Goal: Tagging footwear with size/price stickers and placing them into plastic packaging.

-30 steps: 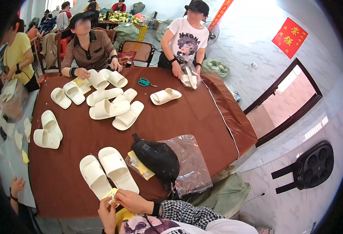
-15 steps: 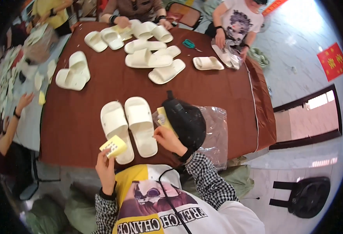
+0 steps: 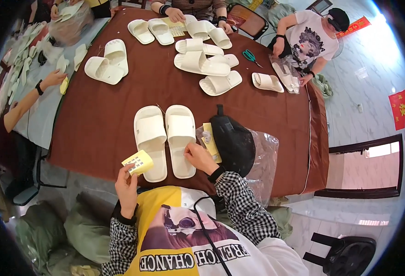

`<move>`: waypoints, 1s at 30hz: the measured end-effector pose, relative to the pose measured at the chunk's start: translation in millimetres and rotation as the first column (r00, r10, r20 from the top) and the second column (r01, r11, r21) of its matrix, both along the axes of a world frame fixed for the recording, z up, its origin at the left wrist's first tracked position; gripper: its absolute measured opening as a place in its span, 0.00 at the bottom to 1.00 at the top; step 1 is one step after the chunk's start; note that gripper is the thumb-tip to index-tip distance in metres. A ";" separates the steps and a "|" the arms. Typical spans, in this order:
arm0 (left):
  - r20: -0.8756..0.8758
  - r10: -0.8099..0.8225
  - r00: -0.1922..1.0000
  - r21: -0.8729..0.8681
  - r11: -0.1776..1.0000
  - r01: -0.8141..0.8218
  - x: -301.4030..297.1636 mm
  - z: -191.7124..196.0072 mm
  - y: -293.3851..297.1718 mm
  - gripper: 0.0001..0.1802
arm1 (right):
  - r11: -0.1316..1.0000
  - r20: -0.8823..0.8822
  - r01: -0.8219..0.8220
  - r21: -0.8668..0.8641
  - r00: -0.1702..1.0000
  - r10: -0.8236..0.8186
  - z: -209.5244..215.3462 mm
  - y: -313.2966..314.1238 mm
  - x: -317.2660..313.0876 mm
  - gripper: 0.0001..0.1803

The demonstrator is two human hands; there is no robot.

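Observation:
A pair of white slippers lies in front of me with the toes pointing away: a left slipper (image 3: 151, 131) and a right slipper (image 3: 181, 133). My left hand (image 3: 127, 191) is closed on a yellow sticker sheet (image 3: 139, 162) with small dark marks, beside the left slipper's heel. Over the right slipper's insole is my right hand (image 3: 201, 158), its fingers pinched together; whether something small is between them cannot be made out. Just right of it lie another yellow sheet (image 3: 210, 143) and a black cap-like item (image 3: 232, 145).
A clear plastic bag (image 3: 263, 156) lies right of the black item on the brown-covered table (image 3: 106, 119). Several white slippers (image 3: 207, 64) and green-handled scissors (image 3: 250, 56) are farther back. Co-workers sit around; one person (image 3: 310, 43) at the far right handles a bagged pair.
The whole view has shifted, so the table sits farther right and higher. My right hand has moved from the right slipper's edge onto its insole. The left still holds the sheet.

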State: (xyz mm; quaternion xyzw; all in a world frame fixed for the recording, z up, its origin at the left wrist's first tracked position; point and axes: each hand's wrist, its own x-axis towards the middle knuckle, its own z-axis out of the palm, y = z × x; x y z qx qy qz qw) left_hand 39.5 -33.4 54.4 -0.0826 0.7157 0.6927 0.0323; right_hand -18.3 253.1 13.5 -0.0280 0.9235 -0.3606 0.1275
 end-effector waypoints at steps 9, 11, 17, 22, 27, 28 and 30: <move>-0.001 0.000 1.000 -0.022 1.000 0.000 -1.3 -6.1 1.0 0.16 | 0.993 -0.094 0.036 0.113 0.995 -0.025 -8.6 -9.9 1.3 0.05; -0.005 -0.001 1.000 -0.021 1.000 0.001 -1.6 -8.6 1.2 0.16 | 0.992 -0.105 0.054 0.115 0.994 -0.042 -11.2 -9.7 2.8 0.05; -0.007 -0.012 1.000 -0.046 0.999 0.012 -1.2 -8.5 4.4 0.16 | 0.991 -0.113 0.025 0.134 0.994 -0.009 -8.1 -11.7 7.2 0.06; 0.002 -0.015 1.000 -0.046 0.999 0.015 -2.3 -4.8 7.5 0.16 | 0.987 -0.141 0.054 0.154 0.989 -0.032 -15.9 -10.8 6.5 0.08; -0.035 -0.004 0.999 -0.044 0.999 0.003 -3.2 -5.2 7.6 0.16 | 0.995 -0.074 0.102 0.018 0.992 -0.100 -18.6 -3.7 -2.3 0.09; -0.046 -0.007 0.999 -0.043 0.999 0.005 -3.9 -4.3 7.7 0.16 | 0.991 0.020 0.122 -0.059 0.992 -0.121 -16.4 -1.4 -4.1 0.10; -0.039 -0.019 0.999 -0.073 0.997 0.016 -3.6 -0.9 7.7 0.16 | 0.988 0.027 0.123 -0.096 0.992 -0.120 -14.1 -0.1 -2.1 0.10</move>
